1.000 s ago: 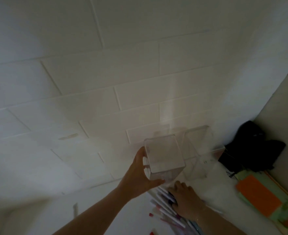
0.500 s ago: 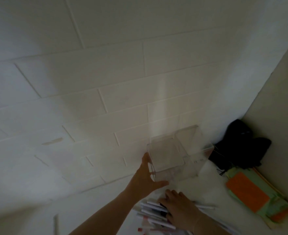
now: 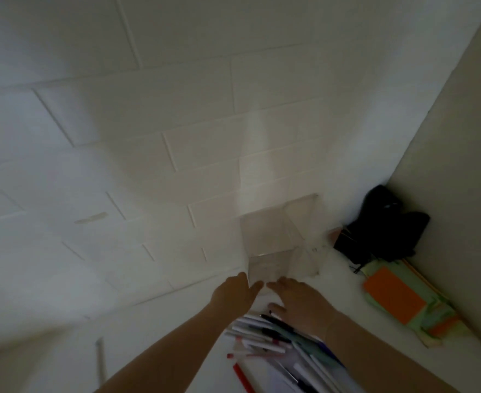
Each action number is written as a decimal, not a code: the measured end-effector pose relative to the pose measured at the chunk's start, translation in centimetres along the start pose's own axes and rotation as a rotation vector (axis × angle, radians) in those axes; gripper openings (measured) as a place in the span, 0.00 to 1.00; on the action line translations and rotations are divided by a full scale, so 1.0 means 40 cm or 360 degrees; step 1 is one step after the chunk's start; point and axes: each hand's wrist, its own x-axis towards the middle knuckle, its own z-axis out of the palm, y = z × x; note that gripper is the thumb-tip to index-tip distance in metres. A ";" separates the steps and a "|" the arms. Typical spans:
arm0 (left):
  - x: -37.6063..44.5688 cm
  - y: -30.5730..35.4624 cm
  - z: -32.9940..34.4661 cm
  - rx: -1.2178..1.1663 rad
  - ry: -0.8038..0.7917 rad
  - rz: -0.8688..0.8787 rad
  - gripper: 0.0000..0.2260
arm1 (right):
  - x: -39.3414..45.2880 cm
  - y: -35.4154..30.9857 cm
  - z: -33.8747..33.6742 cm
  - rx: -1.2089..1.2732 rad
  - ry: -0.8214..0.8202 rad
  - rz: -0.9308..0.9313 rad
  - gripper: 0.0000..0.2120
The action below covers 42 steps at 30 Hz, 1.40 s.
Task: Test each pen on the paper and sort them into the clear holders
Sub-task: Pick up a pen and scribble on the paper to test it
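My left hand and right hand reached, fingers loosely extended, to the base of the nearer clear square plastic holder, which stood on the white table against the white brick wall. A loose pile of pens lay beneath my right wrist; an orange notepad sat well to the right.

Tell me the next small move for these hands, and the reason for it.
Probably the right hand should drop back and pick one pen from the pile of pens. The clear holder already stands by the wall, both hands look open and hold nothing, and the left hand sits just short of it.
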 end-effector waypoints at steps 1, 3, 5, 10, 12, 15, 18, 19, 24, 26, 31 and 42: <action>-0.011 0.003 -0.003 -0.0054 -0.0016 0.0001 0.26 | -0.013 -0.003 -0.015 0.0013 0.0006 0.0020 0.26; -0.036 0.003 -0.016 -0.0091 -0.0012 0.0035 0.23 | -0.036 -0.011 -0.035 0.0035 0.0027 0.0074 0.25; -0.069 -0.012 -0.035 -0.0083 0.0031 0.0087 0.20 | -0.053 -0.025 -0.042 0.0032 0.0055 0.0100 0.23; -0.159 -0.110 -0.066 -0.0188 0.0402 0.0096 0.09 | -0.053 -0.105 -0.014 0.0076 0.0229 0.0063 0.16; -0.195 -0.170 -0.076 -0.0233 0.0628 -0.0106 0.08 | -0.038 -0.148 0.010 0.0078 0.0340 0.0034 0.14; -0.243 -0.291 -0.078 -0.0346 0.0838 -0.0446 0.07 | -0.010 -0.219 0.060 0.0132 0.0302 -0.0048 0.12; -0.275 -0.428 -0.060 -0.0329 0.0834 -0.0827 0.11 | 0.015 -0.297 0.109 0.0185 0.0193 -0.0086 0.12; -0.282 -0.466 -0.050 -0.0274 0.0800 -0.0934 0.14 | 0.021 -0.322 0.125 0.0187 0.0166 -0.0117 0.12; -0.296 -0.557 -0.010 -0.0288 0.0620 -0.1246 0.21 | 0.048 -0.422 0.173 0.0137 0.0072 -0.0225 0.12; -0.294 -0.572 0.003 -0.0409 0.0536 -0.1341 0.20 | 0.055 -0.445 0.180 0.0143 0.0051 -0.0229 0.12; -0.269 -0.541 0.009 -0.0344 0.0264 -0.1004 0.16 | 0.065 -0.446 0.188 0.0276 0.0105 -0.0111 0.13; -0.227 -0.082 0.007 -0.1397 0.0229 0.0482 0.06 | -0.014 -0.299 0.062 0.1589 0.0766 0.0608 0.17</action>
